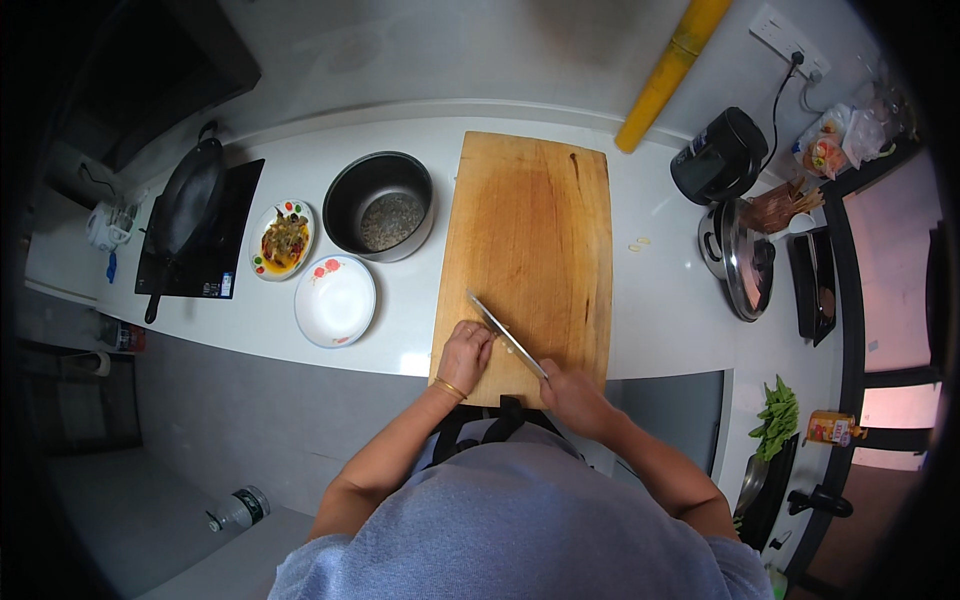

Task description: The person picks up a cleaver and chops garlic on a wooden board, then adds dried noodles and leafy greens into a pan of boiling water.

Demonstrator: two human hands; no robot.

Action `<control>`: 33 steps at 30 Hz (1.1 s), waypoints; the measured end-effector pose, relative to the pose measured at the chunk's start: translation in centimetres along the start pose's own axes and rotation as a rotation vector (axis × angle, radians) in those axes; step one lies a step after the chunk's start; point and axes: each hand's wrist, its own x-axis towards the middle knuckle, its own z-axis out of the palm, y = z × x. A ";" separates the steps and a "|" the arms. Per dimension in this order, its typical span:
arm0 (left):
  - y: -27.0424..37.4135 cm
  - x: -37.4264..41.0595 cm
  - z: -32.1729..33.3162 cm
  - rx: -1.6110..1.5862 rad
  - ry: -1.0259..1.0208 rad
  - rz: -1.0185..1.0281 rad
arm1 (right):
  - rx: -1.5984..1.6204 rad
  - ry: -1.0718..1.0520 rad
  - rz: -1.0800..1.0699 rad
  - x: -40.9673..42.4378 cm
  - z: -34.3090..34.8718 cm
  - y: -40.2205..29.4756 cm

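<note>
A long wooden cutting board (pixel 532 240) lies on the white counter before me. My right hand (pixel 576 397) is closed round the handle of a kitchen knife (pixel 510 336), its blade slanting up and left across the board's near part. Curled fingers of my left hand (pixel 466 352) rest on the board just left of the blade; what they press on is hidden. Small pale pieces, perhaps garlic (pixel 511 347), lie beside the blade. Right of the board, a few pale cloves (pixel 639 244) sit on the counter.
Left of the board stand a dark inner pot (pixel 380 206), a white flowered bowl (pixel 334 301) and an oval plate of food (pixel 283 240). Farther left, a wok (pixel 187 199) rests on a black cooktop (pixel 242 225). A lidded pot (pixel 739 259) and leafy greens (pixel 777 416) are at right.
</note>
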 end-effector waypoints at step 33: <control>0.4 0.4 0.1 -0.060 0.003 -0.002 | 0.142 0.106 -0.043 1.7 1.0 1.4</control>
